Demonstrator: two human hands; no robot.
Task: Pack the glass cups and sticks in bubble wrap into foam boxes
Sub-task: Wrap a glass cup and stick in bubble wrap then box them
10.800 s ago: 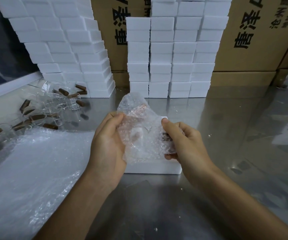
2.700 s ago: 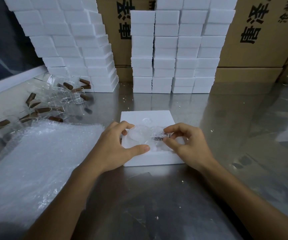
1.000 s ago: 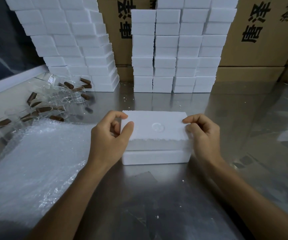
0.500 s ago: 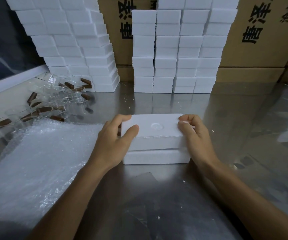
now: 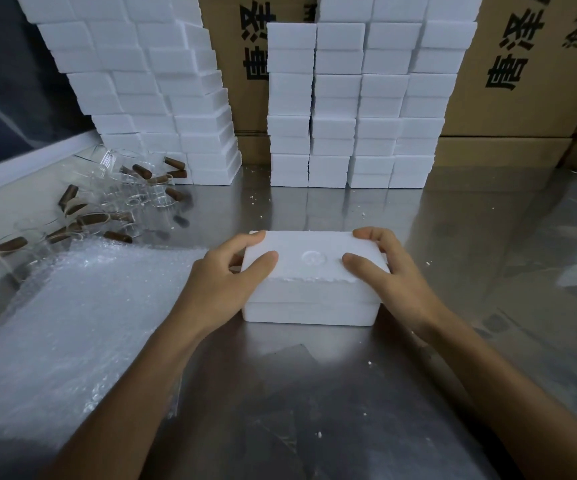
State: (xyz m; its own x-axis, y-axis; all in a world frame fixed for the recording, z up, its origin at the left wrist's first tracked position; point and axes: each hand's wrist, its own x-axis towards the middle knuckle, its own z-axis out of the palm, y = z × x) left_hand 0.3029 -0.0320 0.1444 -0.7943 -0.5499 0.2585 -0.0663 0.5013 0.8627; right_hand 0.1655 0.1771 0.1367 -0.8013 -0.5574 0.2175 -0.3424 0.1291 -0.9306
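Risk first, left to right. The clear glass cups with brown sticks lie loose and tipped on the far left of the steel counter, some touching. A careless reach or a sheet drag could roll or chip them. The clear bubble wrap sheet lies near left, its far edge just beside those cups, so pulling it may knock them.

Left hand clamps the left end of the white foam box lid: thumb on top, fingers curled over the far corner. Right hand does the same at the right end. Hands are apart, one at each end.

The lid sits on the white foam box base with a seam still showing along the near side, likely not fully seated. Uneven pressure could cock it. The lid's near edge looks ragged, and foam crumbs dot the counter, so hard squeezing may break more off. Contents are hidden, so I can't tell whether anything is fouling the lid.

The box sits centre, well short of the far white foam box stacks.
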